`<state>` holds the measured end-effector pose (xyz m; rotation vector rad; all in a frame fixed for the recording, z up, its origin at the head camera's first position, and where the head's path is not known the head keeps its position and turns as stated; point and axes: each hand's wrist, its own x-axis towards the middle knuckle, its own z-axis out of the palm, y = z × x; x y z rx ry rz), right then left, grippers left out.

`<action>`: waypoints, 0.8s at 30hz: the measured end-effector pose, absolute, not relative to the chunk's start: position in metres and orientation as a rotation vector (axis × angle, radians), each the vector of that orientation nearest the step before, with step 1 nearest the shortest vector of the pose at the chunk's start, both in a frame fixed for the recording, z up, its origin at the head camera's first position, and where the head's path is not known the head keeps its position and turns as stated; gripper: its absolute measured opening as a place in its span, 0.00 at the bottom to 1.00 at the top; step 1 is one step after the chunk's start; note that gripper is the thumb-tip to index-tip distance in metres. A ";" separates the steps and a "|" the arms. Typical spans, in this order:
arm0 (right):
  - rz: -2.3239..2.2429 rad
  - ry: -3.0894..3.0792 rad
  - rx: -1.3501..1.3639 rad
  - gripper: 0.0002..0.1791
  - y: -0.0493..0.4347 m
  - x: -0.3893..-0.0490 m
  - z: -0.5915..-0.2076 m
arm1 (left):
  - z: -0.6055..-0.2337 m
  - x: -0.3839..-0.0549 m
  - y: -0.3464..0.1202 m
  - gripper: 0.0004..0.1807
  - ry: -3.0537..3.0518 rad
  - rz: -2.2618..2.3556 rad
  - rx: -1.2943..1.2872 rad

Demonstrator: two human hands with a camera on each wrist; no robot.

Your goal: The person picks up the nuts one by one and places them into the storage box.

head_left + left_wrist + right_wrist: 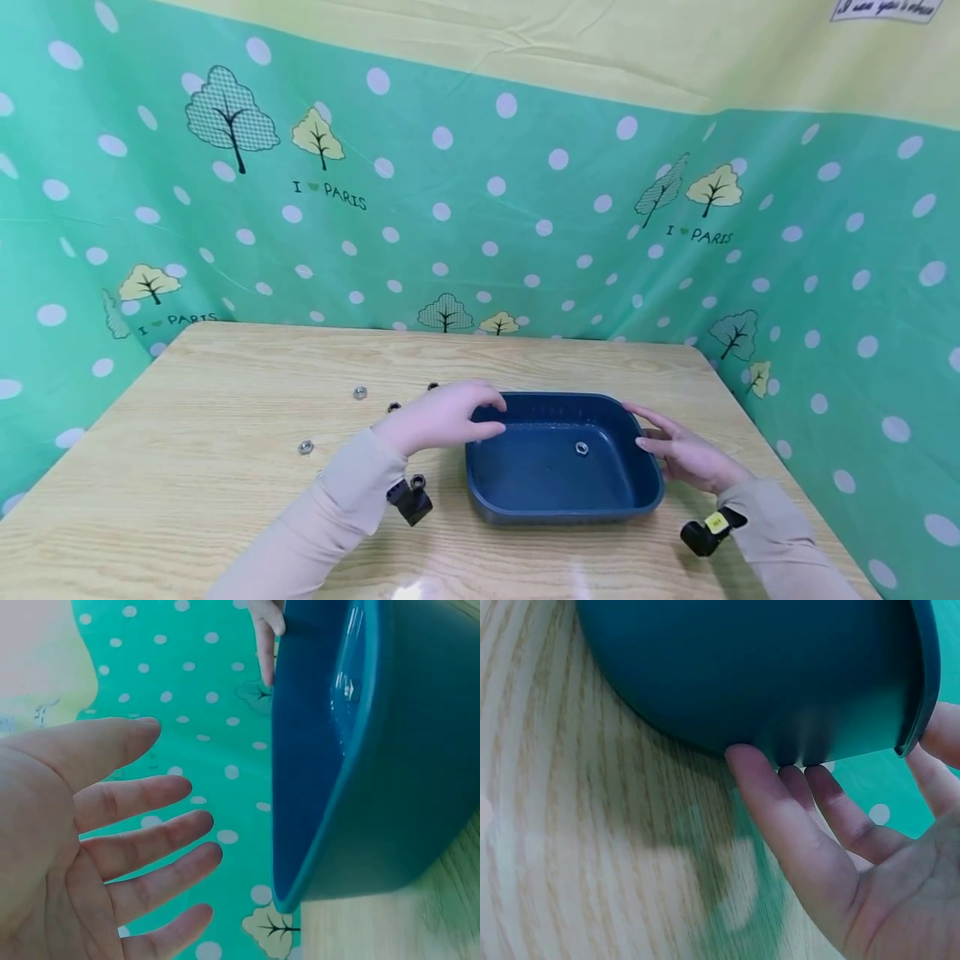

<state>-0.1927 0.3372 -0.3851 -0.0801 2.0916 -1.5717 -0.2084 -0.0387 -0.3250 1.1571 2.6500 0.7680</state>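
A dark blue plastic basin (555, 515) stands on the table, with a hex nut (581, 448) on its floor. In the head view, my left hand (442, 414) overlaps the basin's left rim. The left wrist view shows that hand's palm and spread fingers (161, 841) holding nothing, apart from the basin wall (390, 825). At the right end, my right hand (690, 454) holds the basin's side. Its thumb reaches over the rim, while several fingertips (742, 754) rest against the outer wall.
Loose nuts lie left of the basin: a silver nut (360, 392) farther back, another silver nut (305, 447) at left, and a dark nut (417, 481) beside my left wrist. The wooden table (150, 467) meets a green dotted curtain (450, 192) at the back and right.
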 end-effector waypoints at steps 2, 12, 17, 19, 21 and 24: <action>-1.573 2.090 -0.075 0.37 0.337 -0.192 -0.385 | -0.327 -0.207 -0.043 0.16 2.657 0.776 1.143; -1.555 2.106 -0.079 0.37 0.337 -0.193 -0.384 | -0.336 -0.198 -0.069 0.16 2.737 0.812 1.082; -1.550 2.108 -0.078 0.37 0.336 -0.193 -0.383 | -0.340 -0.195 -0.085 0.16 2.775 0.826 1.066; -1.550 2.108 -0.080 0.37 0.336 -0.193 -0.384 | -0.342 -0.194 -0.091 0.16 2.789 0.834 1.036; -1.549 2.109 -0.080 0.37 0.336 -0.193 -0.384 | -0.345 -0.193 -0.097 0.15 2.804 0.846 0.999; -1.547 2.109 -0.082 0.37 0.336 -0.193 -0.385 | -0.350 -0.192 -0.107 0.15 2.834 0.865 0.932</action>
